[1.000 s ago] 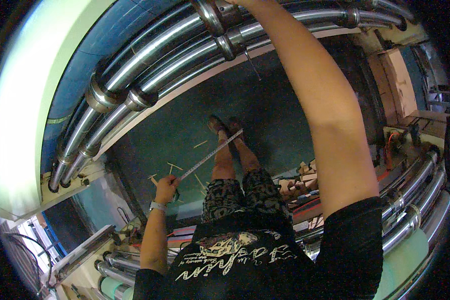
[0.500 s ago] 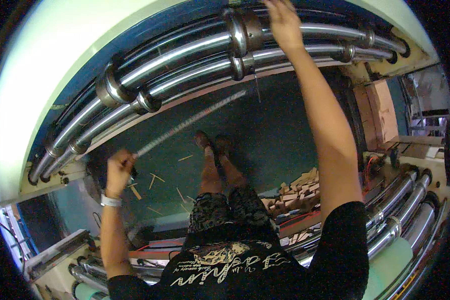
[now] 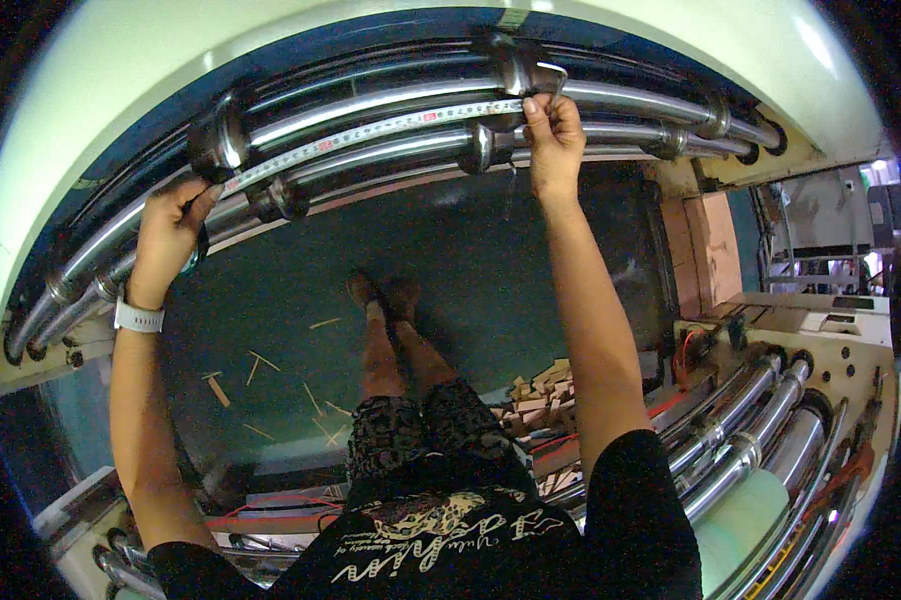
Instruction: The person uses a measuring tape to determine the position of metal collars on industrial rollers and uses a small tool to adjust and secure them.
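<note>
White measuring tape point(image 3: 370, 131) stretches straight across the polished metal shafts point(image 3: 300, 122), from ten o'clock to one o'clock, its graduated face turned up; whether it touches them I cannot tell. At its lower end, between nine and ten o'clock, the left hand point(image 3: 175, 230) has its thumb and fingers closed on the strip; what lies beneath the palm is mostly hidden. At one o'clock the right hand point(image 3: 558, 135) pinches the other end between thumb and forefinger, just beside a dark metal collar point(image 3: 510, 68) near twelve. Another thick collar point(image 3: 228, 150) sits at ten o'clock, just above the strip. A pale watch point(image 3: 138, 316) circles the left wrist at nine. Thin wood slivers point(image 3: 219, 391) lie on the dark green floor point(image 3: 280, 280) toward eight, and a heap of wooden offcuts point(image 3: 538, 400) lies between four and five. At four o'clock rests a pale green roller point(image 3: 745, 515).
</note>
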`<action>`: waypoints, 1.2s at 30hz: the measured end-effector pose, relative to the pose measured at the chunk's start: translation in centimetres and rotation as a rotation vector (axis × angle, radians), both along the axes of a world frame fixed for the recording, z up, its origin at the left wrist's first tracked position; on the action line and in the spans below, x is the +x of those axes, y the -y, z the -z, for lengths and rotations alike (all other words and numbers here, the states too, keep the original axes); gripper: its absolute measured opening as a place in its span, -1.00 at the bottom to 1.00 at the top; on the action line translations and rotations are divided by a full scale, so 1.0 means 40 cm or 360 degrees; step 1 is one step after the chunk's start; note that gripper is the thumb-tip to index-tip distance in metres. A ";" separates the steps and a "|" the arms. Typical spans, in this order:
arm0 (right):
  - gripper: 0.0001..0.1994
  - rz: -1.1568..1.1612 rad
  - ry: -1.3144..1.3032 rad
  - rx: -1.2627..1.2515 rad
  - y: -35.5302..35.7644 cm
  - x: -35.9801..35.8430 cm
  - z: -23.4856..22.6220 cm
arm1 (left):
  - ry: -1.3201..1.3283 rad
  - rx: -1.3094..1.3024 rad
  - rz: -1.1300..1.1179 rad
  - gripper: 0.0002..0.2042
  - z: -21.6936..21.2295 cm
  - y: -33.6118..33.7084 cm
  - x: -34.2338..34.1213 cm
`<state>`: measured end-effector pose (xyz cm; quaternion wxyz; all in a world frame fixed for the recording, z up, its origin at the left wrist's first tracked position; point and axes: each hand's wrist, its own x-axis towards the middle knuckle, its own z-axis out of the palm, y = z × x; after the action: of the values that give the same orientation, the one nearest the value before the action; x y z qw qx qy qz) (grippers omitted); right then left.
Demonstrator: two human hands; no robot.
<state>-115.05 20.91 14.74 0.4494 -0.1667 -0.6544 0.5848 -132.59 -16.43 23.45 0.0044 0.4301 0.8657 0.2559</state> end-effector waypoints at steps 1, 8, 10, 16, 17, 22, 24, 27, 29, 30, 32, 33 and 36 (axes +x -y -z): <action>-0.86 0.0004 -0.0006 -0.0003 0.004 -0.001 0.002 | -0.0036 -0.0028 0.0012 -0.81 0.006 0.003 -0.015; -0.87 0.0134 0.0030 0.0080 0.010 -0.017 0.010 | -0.0024 -0.0084 -0.0079 -0.77 0.015 -0.004 -0.035; -0.87 0.0113 0.0011 0.0082 0.008 -0.016 0.012 | -0.0159 -0.0083 -0.0082 -0.73 0.015 -0.011 -0.028; -0.89 0.0166 0.0025 0.0194 0.016 -0.028 0.009 | -0.0238 0.0057 -0.0023 -0.77 -0.005 -0.005 -0.024; -0.89 0.0153 0.0035 0.0194 0.014 -0.029 0.016 | -0.0299 0.0038 -0.0019 -0.77 -0.006 0.004 -0.032; -0.88 0.0231 0.0046 0.0200 0.007 -0.012 0.013 | -0.0196 -0.0117 0.0016 -0.77 0.000 -0.011 -0.048; -0.87 0.0260 0.0018 0.0201 -0.009 -0.016 0.027 | -0.0190 -0.0126 0.0005 -0.75 0.001 -0.013 -0.058; -0.86 0.0145 0.0026 0.0104 -0.014 -0.012 0.028 | -0.0123 -0.0231 -0.0033 -0.75 -0.006 -0.008 -0.062; -0.85 0.0096 0.0011 0.0043 0.004 -0.016 0.016 | -0.0169 -0.0279 -0.0061 -0.75 -0.005 -0.004 -0.061; -0.84 0.0159 -0.0095 0.0112 0.013 -0.031 0.014 | -0.0157 -0.0250 -0.0072 -0.75 -0.008 -0.001 -0.058; -0.85 0.0049 -0.0030 0.0014 0.001 -0.014 0.007 | -0.0153 -0.0228 -0.0079 -0.75 -0.008 -0.011 -0.055; -0.86 0.0050 -0.0045 0.0024 0.005 -0.016 0.004 | -0.0202 -0.0287 -0.0134 -0.74 0.002 -0.014 -0.060; -0.87 -0.0020 -0.0031 -0.0036 -0.025 -0.006 0.015 | -0.0258 -0.0218 -0.0107 -0.75 0.011 -0.014 -0.065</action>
<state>-115.30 21.89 14.14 0.4502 -0.1619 -0.6443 0.5967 -135.17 -15.88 23.02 -0.0447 0.4188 0.8927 0.1605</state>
